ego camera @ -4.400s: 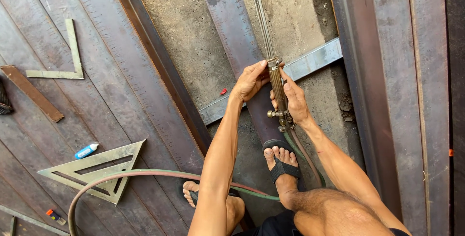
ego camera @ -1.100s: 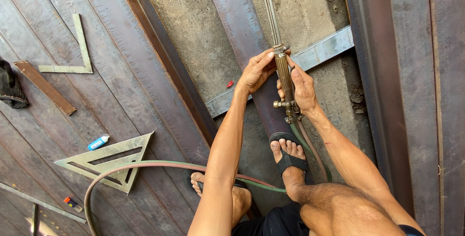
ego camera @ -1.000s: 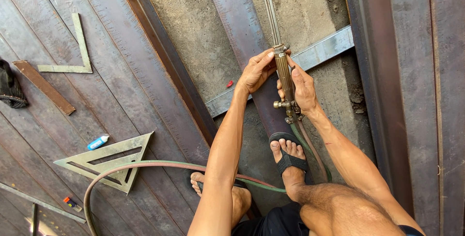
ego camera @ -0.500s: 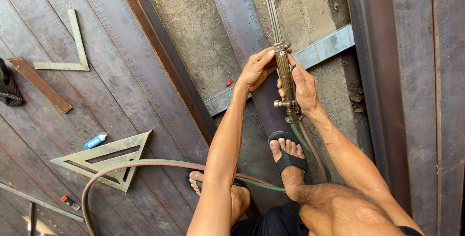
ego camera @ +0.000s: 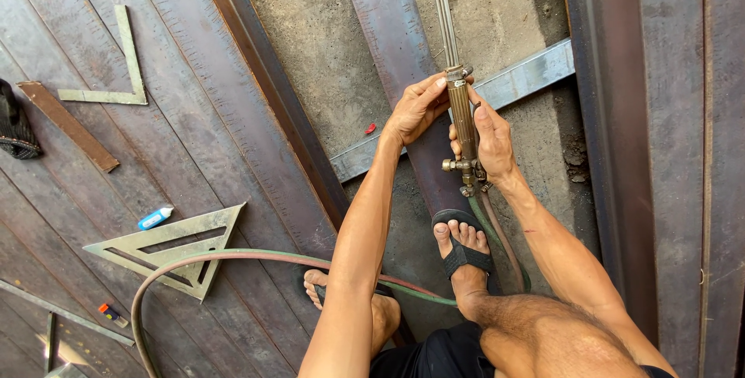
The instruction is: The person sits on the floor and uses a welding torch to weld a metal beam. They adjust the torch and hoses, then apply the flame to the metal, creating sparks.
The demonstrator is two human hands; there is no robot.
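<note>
Lying far left on the steel sheets: a framing square (ego camera: pixel 116 75) and a triangular square (ego camera: pixel 167 246). Curling the left hand (ego camera: pixel 417 108) against the cutting torch (ego camera: pixel 459 114) near its brass neck; gripping the handle from the right with the right hand (ego camera: pixel 490 141). Running up-down along the rusty flat bar (ego camera: pixel 388 29), crossing the grey angle bar (ego camera: pixel 528 75).

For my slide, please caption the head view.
Both hands, left and right, grip a brass torch over a steel strip.
</note>
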